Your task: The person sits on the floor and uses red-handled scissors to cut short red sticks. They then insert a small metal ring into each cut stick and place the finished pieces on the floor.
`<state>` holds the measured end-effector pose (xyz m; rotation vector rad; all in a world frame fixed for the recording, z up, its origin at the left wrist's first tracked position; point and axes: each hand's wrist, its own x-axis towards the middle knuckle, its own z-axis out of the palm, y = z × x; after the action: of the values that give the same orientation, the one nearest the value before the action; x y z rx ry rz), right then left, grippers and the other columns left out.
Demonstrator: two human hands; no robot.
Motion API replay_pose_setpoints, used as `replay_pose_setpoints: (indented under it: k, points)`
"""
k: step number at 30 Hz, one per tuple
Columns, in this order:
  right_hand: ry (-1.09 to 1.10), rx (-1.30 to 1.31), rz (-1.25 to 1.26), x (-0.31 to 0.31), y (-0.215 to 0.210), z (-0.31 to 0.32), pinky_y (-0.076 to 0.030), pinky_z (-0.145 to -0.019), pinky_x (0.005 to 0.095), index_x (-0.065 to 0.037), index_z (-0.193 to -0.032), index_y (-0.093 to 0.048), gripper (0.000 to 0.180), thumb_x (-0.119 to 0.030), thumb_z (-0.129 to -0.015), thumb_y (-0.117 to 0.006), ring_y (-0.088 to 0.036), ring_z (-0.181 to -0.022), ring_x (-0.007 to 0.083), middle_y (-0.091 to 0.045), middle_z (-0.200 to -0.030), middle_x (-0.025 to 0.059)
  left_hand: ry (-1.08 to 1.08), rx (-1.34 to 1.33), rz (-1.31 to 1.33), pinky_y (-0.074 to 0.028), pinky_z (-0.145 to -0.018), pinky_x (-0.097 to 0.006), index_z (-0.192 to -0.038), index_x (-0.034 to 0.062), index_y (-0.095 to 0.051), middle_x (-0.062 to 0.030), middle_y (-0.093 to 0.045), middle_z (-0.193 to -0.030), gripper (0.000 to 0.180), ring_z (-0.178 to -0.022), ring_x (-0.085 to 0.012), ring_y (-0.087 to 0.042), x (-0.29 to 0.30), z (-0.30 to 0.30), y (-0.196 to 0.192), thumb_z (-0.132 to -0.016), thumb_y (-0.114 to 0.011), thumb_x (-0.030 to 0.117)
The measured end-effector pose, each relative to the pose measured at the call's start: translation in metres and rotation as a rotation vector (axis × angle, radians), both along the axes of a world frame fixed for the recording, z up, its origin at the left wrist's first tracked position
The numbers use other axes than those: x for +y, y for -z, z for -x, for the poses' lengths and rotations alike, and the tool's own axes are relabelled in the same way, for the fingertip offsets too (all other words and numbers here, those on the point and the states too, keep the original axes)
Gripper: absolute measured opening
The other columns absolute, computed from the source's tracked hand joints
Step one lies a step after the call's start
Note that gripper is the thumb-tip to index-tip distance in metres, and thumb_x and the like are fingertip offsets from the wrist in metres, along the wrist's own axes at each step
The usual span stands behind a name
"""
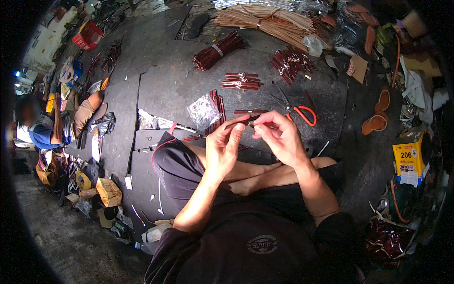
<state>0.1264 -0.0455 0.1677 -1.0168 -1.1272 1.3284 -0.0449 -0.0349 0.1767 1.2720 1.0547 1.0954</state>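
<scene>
Above my crossed legs, my left hand [223, 146] pinches a short dark strap [249, 121] between thumb and fingers. The fingertips of my right hand [283, 136] are closed on the strap's other end, and they partly hide it. Just beyond my hands a dark red strap [246, 112] lies on the board. Scissors with orange handles [303, 116] lie open beyond my right hand. To the left of them are a clear plastic bag [203, 112] of small shiny pieces and several loose dark red straps [218, 105].
Farther off lie a row of straps with metal buckles [241, 81], a tied strap bundle [218, 51], a heap of buckled straps [291, 64] and tan strips [265, 23]. Sandals [376, 124] and a yellow can [409, 156] stand right. Another person [45, 125] sits far left.
</scene>
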Motion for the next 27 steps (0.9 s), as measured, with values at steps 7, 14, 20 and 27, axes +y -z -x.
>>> replay_pose_setpoints:
  k: [7, 14, 20, 27]
  points:
    - [0.048, -0.554, -0.384, 0.001, -0.013, -0.004, -0.051, -0.074, 0.0361, -0.001, -0.101, -0.061, 0.012, -0.001, -0.089, -0.064, -0.064, -0.085, 0.0285, -0.062, -0.093, 0.0131, -0.036, 0.07, -0.039, -0.052, -0.084, -0.025, -0.118, 0.0023, -0.067, -0.0087, -0.072, -0.104, 0.031, -0.095, -0.0118, -0.065, -0.003, -0.008, -0.003, -0.089, -0.072, 0.01]
    - [0.064, -0.232, -0.211, -0.006, -0.011, 0.006, -0.052, -0.078, 0.0306, 0.001, -0.103, -0.059, 0.012, -0.006, -0.093, -0.062, -0.064, -0.089, 0.0206, -0.063, -0.097, 0.0093, -0.144, -0.039, -0.106, -0.053, -0.082, -0.024, -0.116, -0.0004, -0.067, -0.009, -0.071, -0.103, 0.029, -0.094, -0.0113, -0.066, -0.01, -0.017, -0.004, -0.088, -0.072, 0.006]
    - [-0.066, -0.028, -0.032, -0.006, -0.011, -0.005, -0.054, -0.085, 0.0279, 0.003, -0.107, -0.057, 0.014, -0.008, -0.097, -0.058, -0.063, -0.094, 0.0141, -0.061, -0.103, 0.0069, -0.091, -0.052, -0.062, -0.052, -0.077, -0.022, -0.114, 0.0011, -0.068, -0.0077, -0.071, -0.104, 0.025, -0.091, -0.0092, -0.065, -0.01, -0.013, -0.005, -0.089, -0.07, 0.006]
    - [0.005, -0.207, -0.194, -0.003, -0.012, -0.006, -0.054, -0.078, 0.0282, -0.001, -0.104, -0.062, 0.012, -0.004, -0.092, -0.062, -0.064, -0.091, 0.0174, -0.063, -0.1, 0.0107, -0.087, 0.013, 0.022, -0.051, -0.078, -0.021, -0.118, 0.0017, -0.068, -0.0069, -0.071, -0.107, 0.027, -0.093, -0.0079, -0.064, -0.007, -0.004, -0.016, -0.091, -0.069, 0.007]
